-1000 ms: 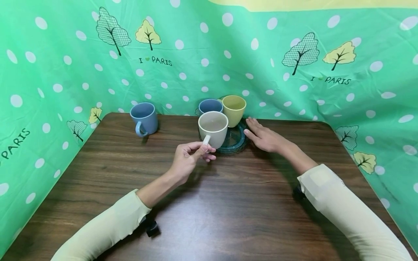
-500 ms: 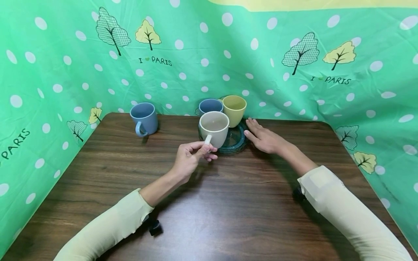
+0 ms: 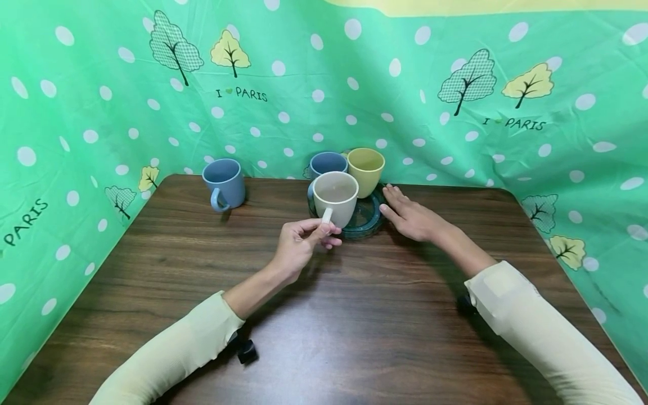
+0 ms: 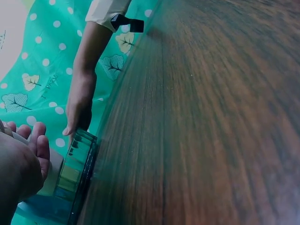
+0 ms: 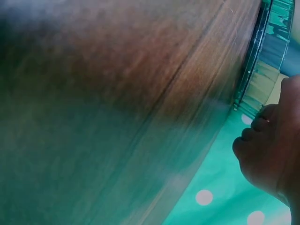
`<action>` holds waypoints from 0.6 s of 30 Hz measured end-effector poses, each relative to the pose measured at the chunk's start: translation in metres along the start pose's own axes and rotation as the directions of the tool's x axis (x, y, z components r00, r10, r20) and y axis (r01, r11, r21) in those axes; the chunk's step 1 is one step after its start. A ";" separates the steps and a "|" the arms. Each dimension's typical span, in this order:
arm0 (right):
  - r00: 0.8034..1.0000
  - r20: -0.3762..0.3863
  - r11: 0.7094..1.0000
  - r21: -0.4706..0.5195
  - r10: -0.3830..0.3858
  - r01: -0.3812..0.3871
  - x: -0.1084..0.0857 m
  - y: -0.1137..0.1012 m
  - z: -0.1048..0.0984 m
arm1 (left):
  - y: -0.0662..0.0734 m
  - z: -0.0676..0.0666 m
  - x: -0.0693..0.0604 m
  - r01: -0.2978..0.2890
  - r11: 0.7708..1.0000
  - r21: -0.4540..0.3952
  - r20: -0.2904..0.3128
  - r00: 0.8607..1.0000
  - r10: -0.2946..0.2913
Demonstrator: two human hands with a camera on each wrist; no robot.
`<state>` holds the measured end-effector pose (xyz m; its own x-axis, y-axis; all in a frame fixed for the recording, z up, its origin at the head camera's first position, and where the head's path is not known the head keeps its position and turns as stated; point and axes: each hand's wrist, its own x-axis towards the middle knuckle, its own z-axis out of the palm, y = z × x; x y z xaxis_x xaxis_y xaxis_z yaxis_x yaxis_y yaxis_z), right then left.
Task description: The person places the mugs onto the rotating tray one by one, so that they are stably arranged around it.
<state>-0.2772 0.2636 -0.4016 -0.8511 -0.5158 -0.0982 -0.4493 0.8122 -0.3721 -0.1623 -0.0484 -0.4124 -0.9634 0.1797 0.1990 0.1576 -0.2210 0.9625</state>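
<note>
My left hand (image 3: 298, 247) pinches the handle of a cream mug (image 3: 336, 194), upright over the front left of a round teal see-through tray (image 3: 368, 228). Whether the mug's base touches the tray cannot be made out. Behind it a blue mug (image 3: 329, 163) and a yellow mug (image 3: 367, 169) stand on the tray, the blue one partly hidden. My right hand (image 3: 415, 219) lies with straight fingers at the tray's right rim. In the right wrist view, the same hand (image 5: 262, 150) is seen beside the tray's clear side wall (image 5: 262, 82).
Another blue mug (image 3: 224, 183) stands by itself at the back left of the dark wooden table (image 3: 354, 315), its handle towards me. A green dotted cloth (image 3: 283, 90) hangs right behind the table's back edge and along both sides.
My left hand has shifted a little to the right, carrying the cream mug with it. The right hand keeps its place at the tray's rim.
</note>
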 end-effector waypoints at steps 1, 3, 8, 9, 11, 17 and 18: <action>1.000 0.002 1.000 -0.001 0.002 -0.002 0.000 0.000 0.000 | 0.000 0.001 0.000 -0.001 1.000 0.001 0.000 1.000 0.001; 1.000 0.004 1.000 -0.003 0.004 -0.004 -0.001 -0.002 0.000 | -0.001 0.001 0.001 -0.004 1.000 0.006 0.000 1.000 0.004; 1.000 0.005 1.000 -0.006 0.001 -0.001 -0.002 -0.002 0.001 | -0.003 0.005 0.002 -0.025 1.000 0.007 0.000 1.000 0.025; 1.000 0.003 1.000 -0.006 0.000 0.000 -0.003 -0.003 0.001 | -0.003 0.005 0.003 -0.028 1.000 0.007 -0.001 1.000 0.028; 1.000 0.004 1.000 -0.008 0.002 -0.002 -0.004 -0.004 0.001 | -0.004 0.007 0.003 -0.033 0.999 0.013 0.000 0.999 0.033; 1.000 0.002 1.000 -0.028 0.009 -0.009 -0.007 -0.007 0.000 | -0.004 0.011 0.005 -0.040 0.999 0.031 0.004 0.999 0.040; 1.000 0.001 0.999 -0.034 0.010 -0.010 -0.007 -0.007 0.001 | -0.004 0.011 0.005 -0.040 0.999 0.033 0.004 0.999 0.040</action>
<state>-0.2679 0.2614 -0.3990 -0.8551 -0.5081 -0.1032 -0.4499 0.8261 -0.3393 -0.1652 -0.0359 -0.4131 -0.9554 0.1748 0.2379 0.2030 -0.1959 0.9594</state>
